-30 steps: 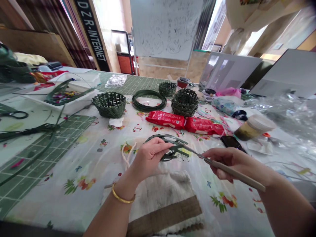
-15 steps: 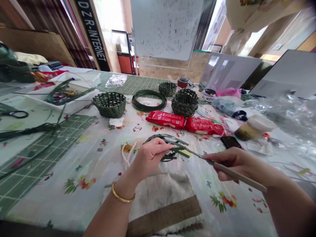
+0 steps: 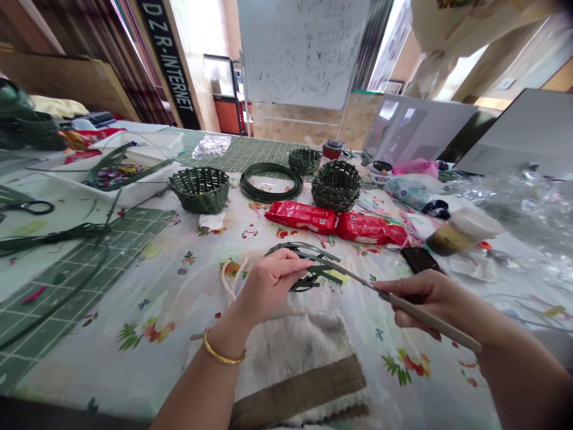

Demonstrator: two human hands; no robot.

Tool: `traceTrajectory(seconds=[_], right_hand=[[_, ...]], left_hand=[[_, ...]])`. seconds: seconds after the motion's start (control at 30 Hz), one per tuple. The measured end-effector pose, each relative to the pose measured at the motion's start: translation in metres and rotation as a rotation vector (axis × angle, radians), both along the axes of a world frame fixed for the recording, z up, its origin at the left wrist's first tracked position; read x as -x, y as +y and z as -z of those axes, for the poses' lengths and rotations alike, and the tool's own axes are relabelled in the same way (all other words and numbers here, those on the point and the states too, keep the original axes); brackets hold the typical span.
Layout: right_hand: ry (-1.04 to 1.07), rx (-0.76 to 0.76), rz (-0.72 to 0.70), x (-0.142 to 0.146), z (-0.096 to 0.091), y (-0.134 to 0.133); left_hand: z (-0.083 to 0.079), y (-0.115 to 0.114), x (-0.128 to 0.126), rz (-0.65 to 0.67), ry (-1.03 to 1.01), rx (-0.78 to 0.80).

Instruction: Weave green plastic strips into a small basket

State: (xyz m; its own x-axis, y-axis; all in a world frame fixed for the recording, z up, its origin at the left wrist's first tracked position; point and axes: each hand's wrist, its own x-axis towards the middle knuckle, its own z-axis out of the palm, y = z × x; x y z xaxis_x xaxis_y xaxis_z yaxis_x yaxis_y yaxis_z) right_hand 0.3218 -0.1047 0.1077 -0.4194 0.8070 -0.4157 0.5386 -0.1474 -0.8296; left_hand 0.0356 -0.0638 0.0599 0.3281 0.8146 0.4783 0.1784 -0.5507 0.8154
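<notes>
My left hand (image 3: pixel 268 286) is closed in a pinch on a small piece of woven dark green strips (image 3: pixel 308 266), holding it just above the flowered tablecloth. My right hand (image 3: pixel 425 298) is wrapped round the pale wooden handle of a thin pointed tool (image 3: pixel 403 307). The tool's metal tip reaches left into the green strips. A gold bangle (image 3: pixel 221 355) sits on my left wrist. Below both hands lies a white towel with a brown band (image 3: pixel 299 364).
Finished green baskets (image 3: pixel 200 189) (image 3: pixel 335 184) (image 3: pixel 304 160) and a coil of green strip (image 3: pixel 270 181) stand farther back. Two red packets (image 3: pixel 333 222), a lidded cup (image 3: pixel 461 232), a phone (image 3: pixel 421 260), scissors (image 3: pixel 27 207) and a white tray (image 3: pixel 134 161) are around.
My right hand has drawn slightly to the right along with the tool. The left hand and the woven piece have barely moved.
</notes>
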Motion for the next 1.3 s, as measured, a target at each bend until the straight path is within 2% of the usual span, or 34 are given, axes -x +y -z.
traceTrajectory(seconds=[0.07, 0.13, 0.2, 0.23, 0.33, 0.43, 0.57, 0.63, 0.73, 0.87, 0.97, 1.07, 1.17, 1.23, 1.3], right_hand=[[-0.007, -0.045, 0.092, 0.0, 0.004, 0.003], [-0.044, -0.15, 0.278, 0.0, 0.009, 0.009], [-0.143, -0.265, 0.445, -0.002, 0.019, 0.017], [-0.219, -0.308, 0.467, -0.004, 0.025, 0.022], [-0.489, -0.423, 0.359, -0.014, 0.047, 0.033], [-0.683, -0.528, 0.302, -0.024, 0.066, 0.042], [-0.782, -0.567, 0.251, -0.019, 0.071, 0.046], [-0.721, -0.628, 0.281, -0.004, 0.063, 0.042], [-0.361, -0.727, 0.281, 0.034, 0.044, 0.033], [-0.051, -0.721, 0.252, 0.091, 0.026, 0.025], [0.088, -0.652, 0.181, 0.122, 0.028, 0.028], [0.208, -0.601, 0.198, 0.137, 0.037, 0.034], [0.205, -0.605, 0.231, 0.141, 0.043, 0.037], [0.206, -0.612, 0.23, 0.141, 0.044, 0.037], [0.222, -0.603, 0.229, 0.139, 0.045, 0.034]], left_hand=[[0.001, 0.001, 0.001, -0.024, -0.025, 0.003], [0.004, 0.002, 0.001, -0.075, -0.076, 0.038], [0.006, 0.004, 0.001, -0.163, -0.159, 0.132], [0.008, 0.005, 0.001, -0.208, -0.216, 0.198], [0.009, 0.008, -0.002, -0.248, -0.44, 0.395], [0.007, 0.009, -0.007, -0.163, -0.648, 0.498], [0.004, 0.006, -0.011, -0.055, -0.675, 0.544], [0.005, 0.004, -0.011, -0.058, -0.597, 0.536], [0.006, 0.003, -0.008, -0.113, -0.46, 0.469], [0.005, 0.001, 0.003, -0.177, -0.287, 0.373], [0.0, 0.001, 0.013, -0.153, -0.201, 0.327], [-0.005, 0.001, 0.02, -0.126, -0.165, 0.304], [-0.009, 0.003, 0.023, -0.136, -0.159, 0.336], [-0.007, 0.003, 0.025, -0.225, -0.212, 0.376], [-0.002, 0.001, 0.026, -0.377, -0.312, 0.393]])
